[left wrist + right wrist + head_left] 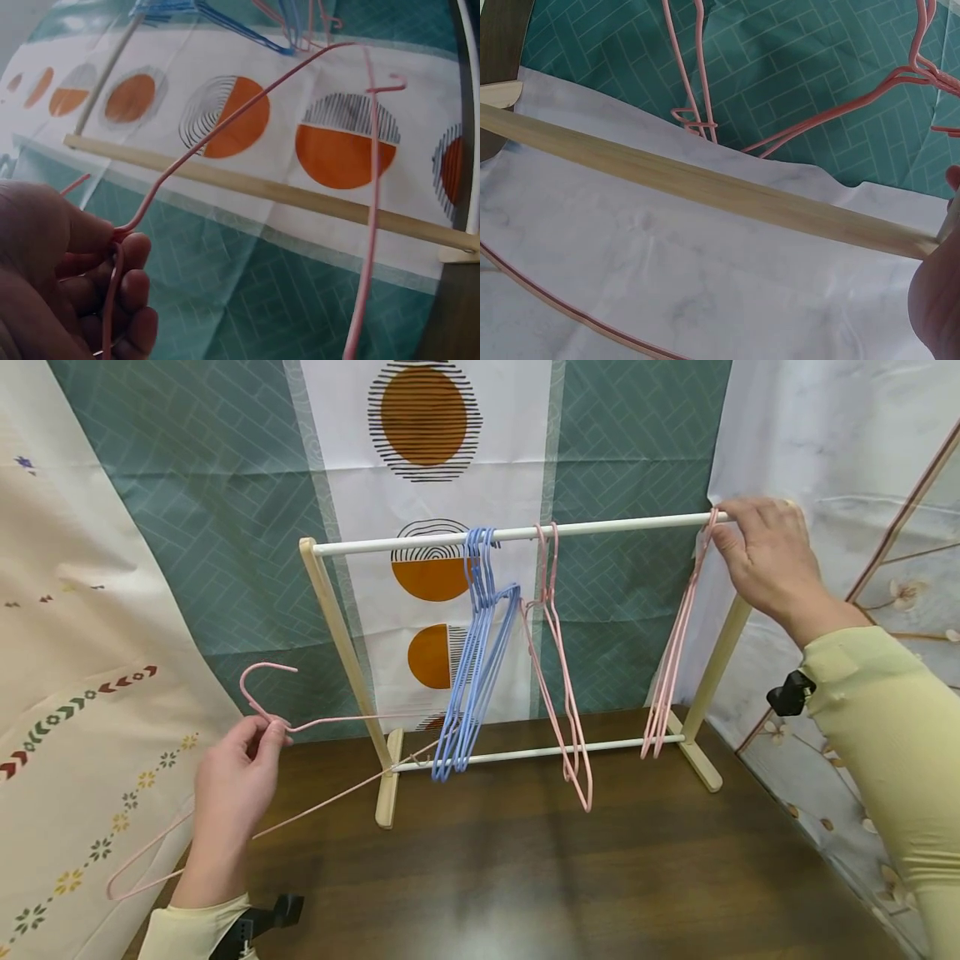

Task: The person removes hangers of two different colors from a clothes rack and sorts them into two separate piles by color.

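My left hand pinches a pink hanger at the neck just below its hook, held out to the left of the rack. In the left wrist view its thumb and fingers close on the wire where the shoulders meet. At the rack's right end, my right hand grips the top bar, fingers over it and thumb beside the hooks of some pink hangers hung there. Several blue hangers hang left of the middle, bunched together. Just right of them hang more pink hangers.
The rack has wooden side posts on wooden feet and a white lower bar. It stands on a dark wooden table. Patterned cloth hangs behind, with a floral sheet at the right.
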{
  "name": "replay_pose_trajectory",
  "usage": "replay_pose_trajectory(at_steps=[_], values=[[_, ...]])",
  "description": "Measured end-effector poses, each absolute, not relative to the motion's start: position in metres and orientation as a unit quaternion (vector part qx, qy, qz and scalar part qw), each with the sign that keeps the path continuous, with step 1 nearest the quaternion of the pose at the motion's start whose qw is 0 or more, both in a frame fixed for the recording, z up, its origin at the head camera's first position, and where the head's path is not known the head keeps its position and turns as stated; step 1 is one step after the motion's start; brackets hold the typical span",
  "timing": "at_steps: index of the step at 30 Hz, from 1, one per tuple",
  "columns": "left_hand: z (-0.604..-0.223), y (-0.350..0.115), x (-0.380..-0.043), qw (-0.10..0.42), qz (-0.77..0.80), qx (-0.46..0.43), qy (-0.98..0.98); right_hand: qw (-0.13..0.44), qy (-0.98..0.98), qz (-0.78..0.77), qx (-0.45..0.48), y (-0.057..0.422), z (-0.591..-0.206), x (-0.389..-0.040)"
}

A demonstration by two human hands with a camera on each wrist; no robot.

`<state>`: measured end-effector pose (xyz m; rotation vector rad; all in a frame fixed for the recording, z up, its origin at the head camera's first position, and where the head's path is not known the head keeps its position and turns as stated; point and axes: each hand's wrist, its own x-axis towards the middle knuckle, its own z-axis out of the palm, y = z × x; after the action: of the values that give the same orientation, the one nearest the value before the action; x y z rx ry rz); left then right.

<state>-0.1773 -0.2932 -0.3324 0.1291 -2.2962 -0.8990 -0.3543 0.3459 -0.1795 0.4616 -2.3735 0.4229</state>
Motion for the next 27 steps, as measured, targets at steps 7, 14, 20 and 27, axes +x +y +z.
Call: replay_pose_trajectory(at_steps=[7, 14, 20, 27], values=[[-0.357, -0.308, -0.173, 0.253, -0.321, 0.030, -0.912, 0.338, -0.909, 0.163, 0.181, 0.344, -0.178, -0.355], [-0.378, -0.319, -0.174, 0.162, -0.306, 0.016, -0.938, 0.342, -0.907, 0.160, 0.185, 0.343, -0.177, -0.358], [-0.396, -0.328, -0.179, 0.109, -0.312, -0.006, -0.944, 0.338, -0.908, 0.160, 0.186, 0.343, -0.177, -0.359], [-0.419, -0.339, -0.192, 0.066, -0.342, -0.018, -0.937, 0.328, -0.913, 0.165, 0.176, 0.345, -0.180, -0.356]])
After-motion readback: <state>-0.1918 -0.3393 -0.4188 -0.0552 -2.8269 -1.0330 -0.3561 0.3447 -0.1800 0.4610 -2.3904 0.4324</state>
